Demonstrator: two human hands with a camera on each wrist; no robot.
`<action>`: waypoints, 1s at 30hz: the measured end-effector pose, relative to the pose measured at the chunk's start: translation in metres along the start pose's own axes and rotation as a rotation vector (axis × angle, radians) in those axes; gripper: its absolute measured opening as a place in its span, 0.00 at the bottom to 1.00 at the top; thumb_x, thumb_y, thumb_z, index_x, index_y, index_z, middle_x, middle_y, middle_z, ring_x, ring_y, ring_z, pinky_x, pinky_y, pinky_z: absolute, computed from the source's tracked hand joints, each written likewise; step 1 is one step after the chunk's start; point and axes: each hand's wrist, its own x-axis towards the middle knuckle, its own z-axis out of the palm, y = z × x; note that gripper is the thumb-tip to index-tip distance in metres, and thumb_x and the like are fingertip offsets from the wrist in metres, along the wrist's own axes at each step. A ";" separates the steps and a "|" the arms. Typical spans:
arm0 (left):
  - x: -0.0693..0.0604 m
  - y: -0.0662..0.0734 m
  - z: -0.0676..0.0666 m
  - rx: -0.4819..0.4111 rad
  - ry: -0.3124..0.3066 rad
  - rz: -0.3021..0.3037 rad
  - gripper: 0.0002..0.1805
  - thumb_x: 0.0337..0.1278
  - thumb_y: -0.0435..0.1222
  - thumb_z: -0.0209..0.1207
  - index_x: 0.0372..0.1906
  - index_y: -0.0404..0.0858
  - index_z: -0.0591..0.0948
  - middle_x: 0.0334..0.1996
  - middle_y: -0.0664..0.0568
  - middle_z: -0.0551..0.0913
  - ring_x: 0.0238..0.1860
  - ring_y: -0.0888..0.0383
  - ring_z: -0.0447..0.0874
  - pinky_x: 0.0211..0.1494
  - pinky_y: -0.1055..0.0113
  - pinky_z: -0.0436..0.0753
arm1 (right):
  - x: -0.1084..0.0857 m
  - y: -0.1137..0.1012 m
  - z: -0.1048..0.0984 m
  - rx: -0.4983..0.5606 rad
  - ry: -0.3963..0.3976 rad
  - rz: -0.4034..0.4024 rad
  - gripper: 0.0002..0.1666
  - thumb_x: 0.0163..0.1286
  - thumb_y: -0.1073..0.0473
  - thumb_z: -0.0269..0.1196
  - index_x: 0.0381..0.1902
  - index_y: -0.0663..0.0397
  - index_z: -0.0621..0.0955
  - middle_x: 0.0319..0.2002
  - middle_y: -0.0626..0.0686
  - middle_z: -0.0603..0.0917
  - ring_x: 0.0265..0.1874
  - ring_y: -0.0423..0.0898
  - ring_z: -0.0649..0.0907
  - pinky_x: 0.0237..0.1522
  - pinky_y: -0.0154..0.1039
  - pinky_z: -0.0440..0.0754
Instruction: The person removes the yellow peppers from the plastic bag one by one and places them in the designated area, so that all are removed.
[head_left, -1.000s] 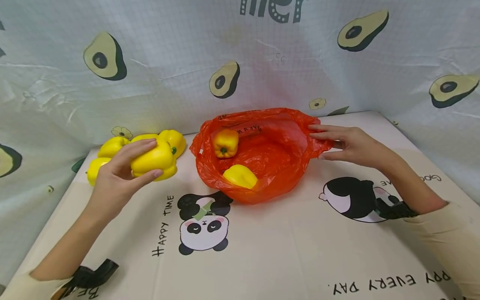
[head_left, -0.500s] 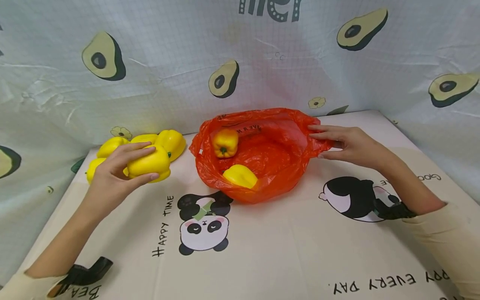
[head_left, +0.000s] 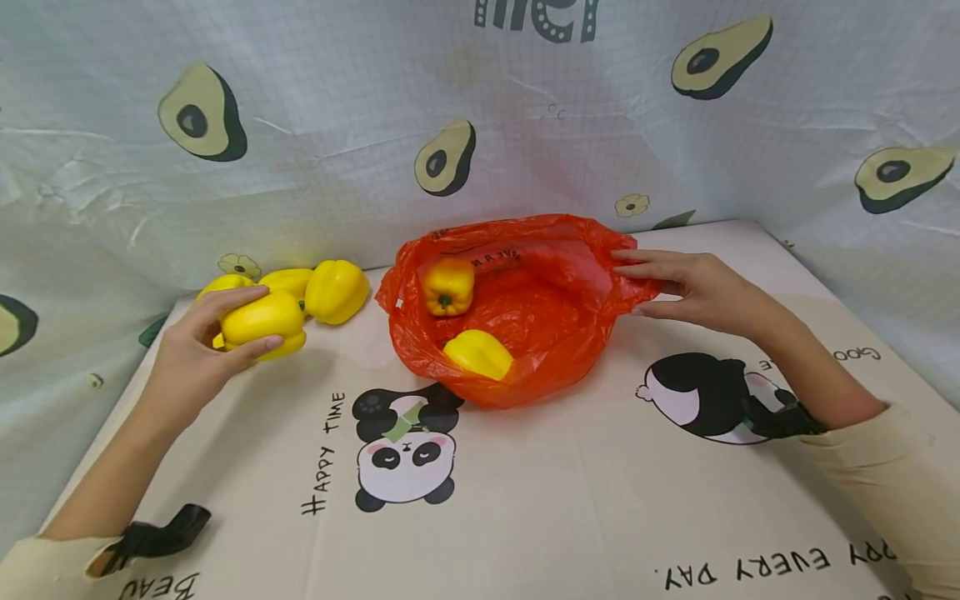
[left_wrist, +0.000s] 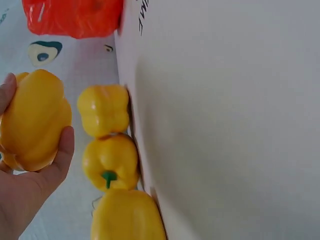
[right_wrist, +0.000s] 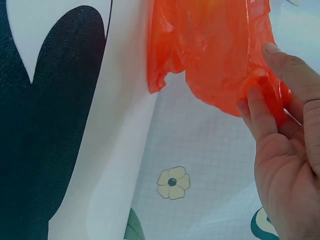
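My left hand grips a yellow bell pepper between thumb and fingers, raised above the table left of the red plastic bag. The left wrist view has the same pepper in the hand, apart from the others. With its rim spread, the bag stands mouth up and holds two yellow peppers, one at the back and one at the front. My right hand holds the bag's right edge; in the right wrist view the thin red plastic lies between thumb and fingers.
Behind the left hand, several yellow peppers sit along the wall, the rightmost in full view and others partly hidden. A white wall sheet with avocado prints backs the table, whose cover has panda drawings.
My left hand and its pepper have moved left, away from the bag, uncovering more of the peppers by the wall. The right hand stays at the bag's edge.
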 end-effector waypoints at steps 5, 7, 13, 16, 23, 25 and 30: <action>0.005 -0.010 -0.005 0.039 -0.027 -0.034 0.32 0.57 0.30 0.71 0.68 0.41 0.77 0.62 0.63 0.71 0.59 0.67 0.67 0.53 0.89 0.70 | -0.001 -0.001 -0.001 -0.026 -0.003 0.010 0.35 0.61 0.67 0.73 0.67 0.54 0.79 0.71 0.55 0.75 0.70 0.56 0.72 0.51 0.24 0.79; 0.007 -0.016 -0.007 0.050 -0.039 -0.018 0.32 0.57 0.30 0.71 0.67 0.40 0.77 0.62 0.64 0.72 0.61 0.68 0.66 0.55 0.89 0.69 | -0.001 -0.001 0.000 -0.030 -0.004 0.006 0.35 0.61 0.68 0.73 0.67 0.54 0.79 0.71 0.55 0.75 0.70 0.56 0.72 0.51 0.23 0.79; 0.013 -0.032 -0.016 0.068 -0.062 0.005 0.32 0.56 0.30 0.72 0.67 0.42 0.78 0.62 0.68 0.74 0.64 0.71 0.63 0.57 0.90 0.66 | 0.000 -0.001 0.000 -0.073 0.000 -0.006 0.35 0.61 0.67 0.74 0.67 0.53 0.79 0.70 0.54 0.75 0.70 0.58 0.72 0.50 0.20 0.76; 0.016 -0.033 -0.017 0.082 -0.067 0.006 0.32 0.55 0.32 0.73 0.66 0.44 0.79 0.62 0.67 0.75 0.65 0.69 0.63 0.59 0.90 0.64 | -0.001 -0.001 0.000 -0.082 -0.001 0.002 0.35 0.61 0.66 0.74 0.67 0.52 0.80 0.70 0.54 0.75 0.69 0.57 0.73 0.51 0.24 0.79; 0.018 -0.035 -0.011 0.154 -0.064 0.076 0.31 0.48 0.32 0.77 0.61 0.42 0.83 0.59 0.68 0.78 0.62 0.76 0.65 0.65 0.84 0.58 | 0.001 0.001 0.001 -0.070 -0.012 0.000 0.34 0.61 0.65 0.74 0.67 0.52 0.80 0.70 0.53 0.75 0.69 0.56 0.73 0.52 0.27 0.81; 0.019 -0.037 -0.010 0.165 -0.089 0.100 0.31 0.47 0.31 0.77 0.61 0.42 0.83 0.60 0.61 0.79 0.61 0.78 0.65 0.64 0.85 0.59 | 0.001 0.001 0.001 -0.067 -0.008 -0.006 0.35 0.61 0.66 0.74 0.67 0.52 0.80 0.70 0.53 0.75 0.69 0.56 0.74 0.51 0.25 0.80; 0.023 -0.042 -0.007 0.225 -0.152 0.114 0.31 0.48 0.31 0.77 0.61 0.41 0.83 0.63 0.46 0.79 0.62 0.73 0.67 0.61 0.88 0.59 | 0.003 0.001 0.001 -0.051 -0.016 0.002 0.34 0.61 0.66 0.74 0.66 0.52 0.80 0.70 0.54 0.76 0.68 0.56 0.75 0.50 0.25 0.81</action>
